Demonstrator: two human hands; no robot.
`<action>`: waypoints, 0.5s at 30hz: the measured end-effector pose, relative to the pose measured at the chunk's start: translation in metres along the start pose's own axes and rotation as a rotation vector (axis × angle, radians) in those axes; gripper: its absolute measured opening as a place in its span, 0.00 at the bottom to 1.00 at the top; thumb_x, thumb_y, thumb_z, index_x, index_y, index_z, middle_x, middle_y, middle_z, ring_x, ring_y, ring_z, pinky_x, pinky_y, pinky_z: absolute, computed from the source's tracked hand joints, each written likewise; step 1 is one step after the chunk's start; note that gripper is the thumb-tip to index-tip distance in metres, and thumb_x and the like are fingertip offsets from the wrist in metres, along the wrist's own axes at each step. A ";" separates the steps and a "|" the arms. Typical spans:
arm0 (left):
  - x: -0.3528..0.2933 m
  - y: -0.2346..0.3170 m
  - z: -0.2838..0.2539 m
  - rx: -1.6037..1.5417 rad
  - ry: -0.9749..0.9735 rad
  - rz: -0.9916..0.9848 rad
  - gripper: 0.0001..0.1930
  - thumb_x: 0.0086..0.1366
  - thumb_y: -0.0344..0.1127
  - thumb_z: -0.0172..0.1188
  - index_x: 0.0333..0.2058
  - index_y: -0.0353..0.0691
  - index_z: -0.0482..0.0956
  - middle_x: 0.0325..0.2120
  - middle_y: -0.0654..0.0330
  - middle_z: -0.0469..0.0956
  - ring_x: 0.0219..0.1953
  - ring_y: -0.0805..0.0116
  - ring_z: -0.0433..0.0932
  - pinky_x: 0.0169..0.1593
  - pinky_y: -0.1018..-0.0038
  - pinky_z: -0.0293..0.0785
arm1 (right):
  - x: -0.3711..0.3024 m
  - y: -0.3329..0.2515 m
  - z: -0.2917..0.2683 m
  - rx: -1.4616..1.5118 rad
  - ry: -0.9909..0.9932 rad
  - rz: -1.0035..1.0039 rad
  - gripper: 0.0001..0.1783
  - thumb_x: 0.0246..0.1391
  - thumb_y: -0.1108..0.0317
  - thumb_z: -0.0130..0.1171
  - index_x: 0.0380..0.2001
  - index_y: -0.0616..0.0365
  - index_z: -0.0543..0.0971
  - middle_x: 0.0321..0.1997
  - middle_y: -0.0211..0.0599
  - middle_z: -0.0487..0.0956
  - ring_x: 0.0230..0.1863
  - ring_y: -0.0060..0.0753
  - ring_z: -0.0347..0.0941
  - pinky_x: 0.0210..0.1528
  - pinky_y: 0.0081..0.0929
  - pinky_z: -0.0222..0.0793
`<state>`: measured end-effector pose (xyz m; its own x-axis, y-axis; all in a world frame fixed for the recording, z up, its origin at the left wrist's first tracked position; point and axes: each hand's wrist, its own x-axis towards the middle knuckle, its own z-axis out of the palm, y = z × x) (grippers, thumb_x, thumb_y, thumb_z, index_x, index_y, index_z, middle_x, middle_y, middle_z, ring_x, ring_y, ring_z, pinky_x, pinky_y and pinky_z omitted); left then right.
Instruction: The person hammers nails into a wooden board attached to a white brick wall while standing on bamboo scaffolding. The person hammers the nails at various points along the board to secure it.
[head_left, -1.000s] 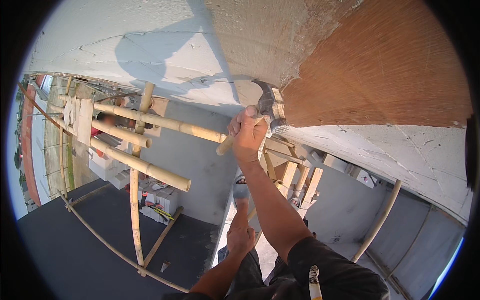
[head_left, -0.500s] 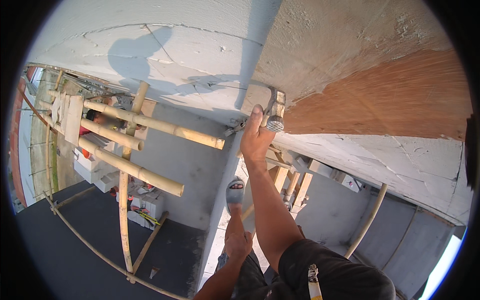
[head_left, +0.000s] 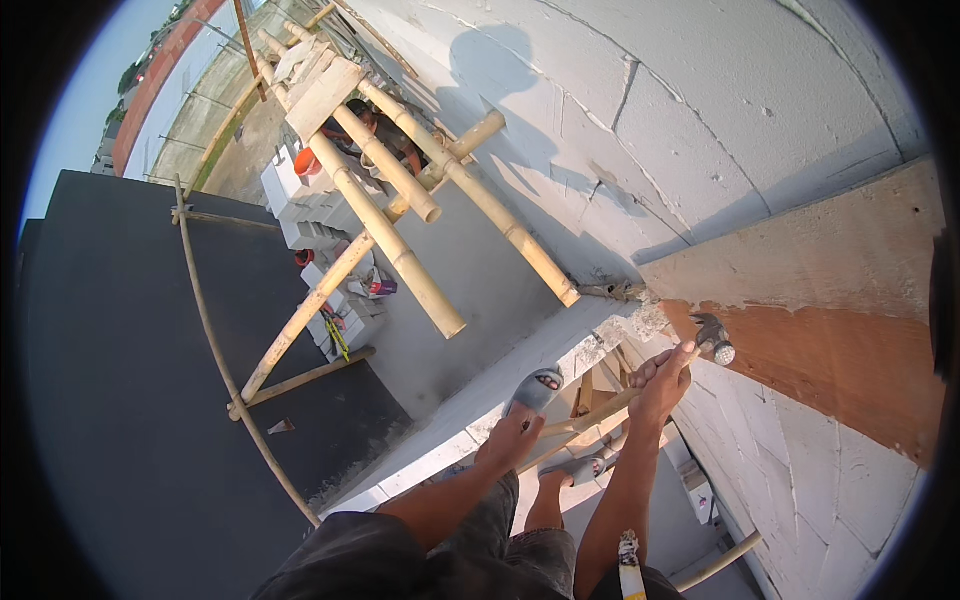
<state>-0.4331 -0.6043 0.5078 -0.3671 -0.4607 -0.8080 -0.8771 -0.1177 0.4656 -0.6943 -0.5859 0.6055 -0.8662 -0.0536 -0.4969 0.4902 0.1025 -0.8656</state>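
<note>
My right hand (head_left: 660,382) is closed around the handle of a claw hammer (head_left: 714,340), close below its metal head. The head is raised beside a reddish-brown wooden board (head_left: 810,350) fixed along the pale block wall. My left hand (head_left: 510,440) is lower and further left, near my sandalled foot (head_left: 535,392). Its fingers are curled, and what they may hold is too small to make out. A length of pale wood (head_left: 590,415) lies between the two hands; part of it is hidden behind the right one.
Bamboo scaffold poles (head_left: 400,260) jut toward me, their cut ends near the wall top (head_left: 440,450) under my foot. Another person (head_left: 385,130) is below, past the poles, near stacked white blocks (head_left: 300,210). A dark surface (head_left: 130,400) lies far down left. A cigarette (head_left: 630,565) shows at the lower edge.
The view has turned, so the scaffold and wall appear tilted. My right hand with the hammer now appears lower and further right in view, away from the board's corner. My left hand stays low.
</note>
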 end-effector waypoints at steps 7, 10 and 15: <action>0.007 0.126 -0.050 -0.850 -0.512 0.123 0.35 0.76 0.67 0.46 0.41 0.37 0.82 0.30 0.62 0.78 0.34 0.70 0.76 0.41 0.72 0.70 | 0.032 -0.048 -0.018 0.846 -0.531 0.201 0.36 0.69 0.30 0.50 0.21 0.50 0.65 0.14 0.24 0.60 0.13 0.22 0.54 0.19 0.24 0.55; -0.039 0.190 -0.104 -0.766 -0.484 0.118 0.30 0.76 0.64 0.50 0.42 0.39 0.83 0.28 0.68 0.76 0.32 0.78 0.71 0.37 0.77 0.65 | 0.042 -0.046 -0.005 1.185 -0.833 0.234 0.35 0.71 0.34 0.49 0.21 0.51 0.64 0.14 0.25 0.61 0.13 0.23 0.56 0.19 0.24 0.56; -0.091 0.258 -0.137 -0.190 -0.362 0.522 0.23 0.74 0.46 0.58 0.55 0.30 0.79 0.36 0.57 0.81 0.39 0.68 0.77 0.46 0.68 0.71 | 0.041 -0.059 0.005 1.347 -0.454 0.466 0.30 0.74 0.41 0.47 0.34 0.60 0.74 0.23 0.29 0.69 0.20 0.25 0.63 0.28 0.28 0.65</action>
<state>-0.5834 -0.7131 0.7509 -0.8392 -0.1784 -0.5138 -0.4980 -0.1277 0.8577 -0.7577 -0.5988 0.6357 -0.6314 -0.5968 -0.4952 0.6454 -0.7584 0.0911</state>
